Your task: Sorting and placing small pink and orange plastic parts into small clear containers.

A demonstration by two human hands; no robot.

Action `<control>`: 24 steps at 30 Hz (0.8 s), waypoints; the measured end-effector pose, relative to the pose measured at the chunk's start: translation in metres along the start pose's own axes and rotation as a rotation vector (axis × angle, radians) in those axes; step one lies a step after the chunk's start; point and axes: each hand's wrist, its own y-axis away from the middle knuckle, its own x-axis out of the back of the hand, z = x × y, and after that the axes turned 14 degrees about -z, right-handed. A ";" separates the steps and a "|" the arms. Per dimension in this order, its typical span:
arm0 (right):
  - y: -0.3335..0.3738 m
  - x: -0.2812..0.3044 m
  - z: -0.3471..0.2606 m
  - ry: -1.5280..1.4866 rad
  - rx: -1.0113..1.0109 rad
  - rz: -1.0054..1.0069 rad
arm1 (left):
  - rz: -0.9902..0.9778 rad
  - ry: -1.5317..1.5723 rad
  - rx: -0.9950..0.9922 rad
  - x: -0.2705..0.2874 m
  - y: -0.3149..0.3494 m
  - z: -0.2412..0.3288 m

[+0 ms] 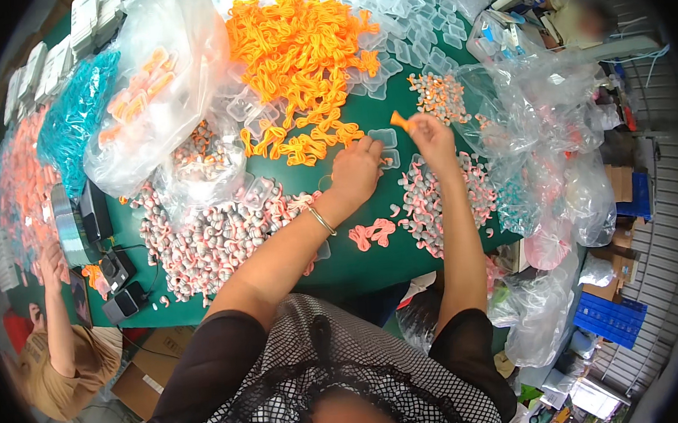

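My right hand [433, 137] is raised over the green table, its fingers pinched on a small bundle of orange cord [401, 121] whose flared end sticks out to the left. My left hand [356, 169] is low over the table beside small clear plastic boxes [383, 137], fingers bent and close together at their left edge. What those fingers grip, if anything, is hidden. Just beyond the left hand is a big heap of orange cord bundles [296, 49]. A pink cord bundle [372, 234] rests between my forearms.
Grey-and-pink curved pieces [207, 236] pile up at left, with another pile [421, 206] by my right forearm. Grey-and-orange pieces [438, 98] lie farther back. Clear boxes [412, 18] cover the far side. Plastic bags [173, 82] stand left. Another person's hand [52, 263] is at far left.
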 end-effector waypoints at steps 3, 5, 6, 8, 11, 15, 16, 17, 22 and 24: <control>0.032 -0.009 -0.004 0.045 0.050 -0.106 | -0.015 0.031 0.018 0.001 -0.001 0.001; 0.039 -0.014 -0.010 0.279 0.136 -0.105 | -0.017 0.045 0.023 0.000 -0.001 0.002; 0.039 -0.017 -0.015 0.323 0.125 -0.127 | -0.015 0.049 0.022 0.001 0.000 0.001; 0.039 -0.022 -0.016 0.441 0.185 -0.108 | -0.014 0.047 0.019 0.003 0.002 0.003; 0.041 -0.025 -0.010 0.630 0.258 -0.073 | -0.018 0.077 0.010 0.004 0.002 0.005; 0.041 -0.025 -0.016 0.748 0.284 -0.081 | -0.015 0.051 -0.008 0.000 0.003 0.001; 0.041 -0.024 -0.018 0.748 0.286 -0.079 | -0.015 0.047 -0.011 0.000 0.003 0.000; 0.041 -0.024 -0.020 0.745 0.275 -0.106 | -0.012 0.046 -0.011 0.001 0.003 0.001; 0.019 -0.018 -0.019 0.665 0.216 -0.051 | -0.035 0.074 0.009 0.005 0.002 0.004; 0.011 -0.022 -0.015 0.730 0.215 -0.074 | -0.031 0.078 0.010 0.004 0.002 0.003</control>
